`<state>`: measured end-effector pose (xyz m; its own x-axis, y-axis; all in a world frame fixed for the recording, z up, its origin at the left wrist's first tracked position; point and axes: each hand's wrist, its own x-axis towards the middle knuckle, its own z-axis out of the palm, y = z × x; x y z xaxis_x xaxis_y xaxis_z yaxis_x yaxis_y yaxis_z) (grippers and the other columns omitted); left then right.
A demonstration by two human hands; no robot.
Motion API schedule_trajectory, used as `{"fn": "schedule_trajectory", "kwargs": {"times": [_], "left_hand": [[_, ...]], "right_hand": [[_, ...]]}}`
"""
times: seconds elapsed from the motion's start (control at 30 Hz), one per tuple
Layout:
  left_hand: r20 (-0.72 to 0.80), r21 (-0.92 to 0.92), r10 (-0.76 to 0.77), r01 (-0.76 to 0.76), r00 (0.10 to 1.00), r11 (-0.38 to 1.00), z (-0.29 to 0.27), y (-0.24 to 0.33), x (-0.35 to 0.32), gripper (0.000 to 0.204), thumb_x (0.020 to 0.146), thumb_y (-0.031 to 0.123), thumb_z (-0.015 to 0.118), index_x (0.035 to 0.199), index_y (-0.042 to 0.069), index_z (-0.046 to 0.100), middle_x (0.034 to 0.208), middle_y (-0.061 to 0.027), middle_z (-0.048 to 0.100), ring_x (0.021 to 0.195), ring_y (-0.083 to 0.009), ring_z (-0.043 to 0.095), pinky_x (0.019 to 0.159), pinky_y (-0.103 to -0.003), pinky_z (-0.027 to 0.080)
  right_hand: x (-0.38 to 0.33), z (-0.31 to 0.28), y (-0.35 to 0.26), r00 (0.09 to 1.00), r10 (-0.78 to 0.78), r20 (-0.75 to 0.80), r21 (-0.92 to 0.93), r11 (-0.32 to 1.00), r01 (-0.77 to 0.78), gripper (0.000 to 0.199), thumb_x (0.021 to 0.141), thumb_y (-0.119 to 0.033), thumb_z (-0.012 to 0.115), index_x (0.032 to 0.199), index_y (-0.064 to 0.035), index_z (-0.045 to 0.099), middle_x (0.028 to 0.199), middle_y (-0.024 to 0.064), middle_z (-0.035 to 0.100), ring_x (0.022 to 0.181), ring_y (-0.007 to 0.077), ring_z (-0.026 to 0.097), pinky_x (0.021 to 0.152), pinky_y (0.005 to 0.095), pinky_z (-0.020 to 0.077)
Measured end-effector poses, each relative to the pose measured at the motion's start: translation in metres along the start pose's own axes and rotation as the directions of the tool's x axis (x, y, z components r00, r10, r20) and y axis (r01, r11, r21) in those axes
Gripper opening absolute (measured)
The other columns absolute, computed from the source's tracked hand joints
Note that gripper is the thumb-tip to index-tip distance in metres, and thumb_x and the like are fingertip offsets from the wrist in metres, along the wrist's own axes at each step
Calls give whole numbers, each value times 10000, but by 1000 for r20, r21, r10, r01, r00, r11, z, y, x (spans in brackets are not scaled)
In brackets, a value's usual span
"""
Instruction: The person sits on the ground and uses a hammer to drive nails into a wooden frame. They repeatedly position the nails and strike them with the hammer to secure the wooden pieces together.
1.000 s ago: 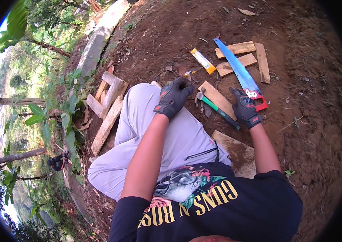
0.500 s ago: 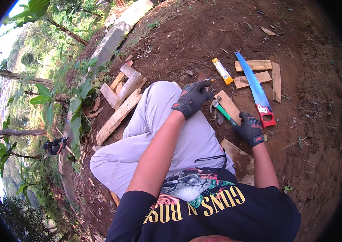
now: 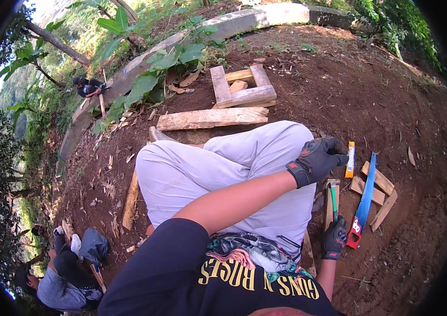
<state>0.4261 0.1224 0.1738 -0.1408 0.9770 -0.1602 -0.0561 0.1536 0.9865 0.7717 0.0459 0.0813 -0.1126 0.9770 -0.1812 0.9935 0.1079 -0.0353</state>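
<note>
My right hand (image 3: 334, 238), in a dark glove, is closed round the green handle of a hammer (image 3: 334, 203). The hammer lies along a wooden board (image 3: 328, 218) on the ground, its head pointing away from me. My left hand (image 3: 317, 159), gloved too, hovers by my knee with its fingers bent together. Whatever is between those fingers is too small to make out. Just right of its fingertips lies a yellow and white packet (image 3: 350, 159). A handsaw (image 3: 365, 197) with a blue blade and red handle rests across short wood pieces (image 3: 368, 190).
Beyond my crossed legs sit a long plank (image 3: 213, 119) and a square wooden frame (image 3: 243, 98). One person (image 3: 89, 88) is by the curving concrete edge (image 3: 244, 22), another (image 3: 65, 284) sits at lower left near a dark bag (image 3: 95, 246). Leafy plants (image 3: 144, 87) grow along the edge.
The view has swung round, bringing the seated person at lower left into sight. My right hand stays on the hammer handle. My left hand remains near the packet, fingers bent.
</note>
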Motion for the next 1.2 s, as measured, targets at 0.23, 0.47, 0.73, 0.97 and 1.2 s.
{"fn": "schedule_trajectory", "kwargs": {"times": [0.23, 0.47, 0.73, 0.97, 1.2], "left_hand": [[-425, 33, 127, -124, 896, 992, -224, -7, 3, 253, 872, 191, 912, 1053, 56, 798, 978, -46, 815, 877, -99, 714, 830, -294, 582], [-675, 64, -84, 172, 733, 983, -363, -96, 13, 275, 829, 236, 926, 1012, 49, 840, 987, -59, 826, 868, -130, 729, 848, -317, 577], [-548, 150, -209, 341, 810, 928, -366, -150, 56, 301, 858, 249, 885, 1052, 24, 835, 1014, -80, 824, 893, -147, 740, 842, -311, 577], [-601, -22, -320, 385, 732, 923, -373, -161, 61, 319, 869, 244, 877, 1088, 19, 823, 1030, -98, 821, 919, -151, 749, 849, -315, 585], [-581, -103, -420, 449, 697, 888, -368, -154, 70, 260, 866, 223, 869, 1063, 55, 846, 1028, -82, 819, 911, -150, 753, 838, -306, 590]], "right_hand": [[97, -94, -59, 982, 36, -187, 320, 947, 26, 373, 1088, -322, 633, 1228, 11, 727, 1000, 209, 743, 923, 346, 712, 807, 491, 528], [227, -147, -316, 945, -281, 165, 963, 252, -93, 291, 1112, -314, 615, 1196, -55, 717, 814, -56, 562, 633, 38, 505, 532, 253, 408], [306, -68, -491, 866, -439, 239, 943, 318, -99, 288, 1065, -322, 678, 1106, -41, 726, 771, -31, 577, 590, 76, 520, 519, 279, 435], [308, -52, -516, 817, -477, 325, 681, 717, 147, 385, 1026, -391, 691, 888, -32, 662, 706, 31, 593, 586, 109, 572, 526, 326, 455], [320, -38, -510, 770, -386, 509, 710, 693, -122, 336, 1011, -358, 717, 913, -39, 675, 750, 9, 588, 606, 93, 559, 522, 309, 433]]}}
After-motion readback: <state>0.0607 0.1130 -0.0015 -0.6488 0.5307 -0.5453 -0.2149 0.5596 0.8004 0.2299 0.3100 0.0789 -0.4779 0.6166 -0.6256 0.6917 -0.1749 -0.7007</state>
